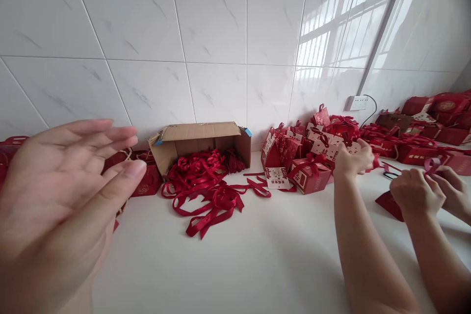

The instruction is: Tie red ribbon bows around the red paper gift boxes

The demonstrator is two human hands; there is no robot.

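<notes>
Left hand [62,191] raised at 9 o'clock, fingers released, empty. Right hand [353,159] curled among red gift boxes [309,176] at 2 o'clock; grip unclear. Seems a pick-up reach; lifting needs a firm hold.

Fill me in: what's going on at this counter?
The person's left hand is raised, open and empty, near the camera. Their right hand reaches into the pile of small red paper gift boxes by the wall, fingers curled; a grip is unclear. Loose red satin ribbons spill from a tipped brown cardboard carton on the white counter. A co-worker's two hands work on something red at right.
</notes>
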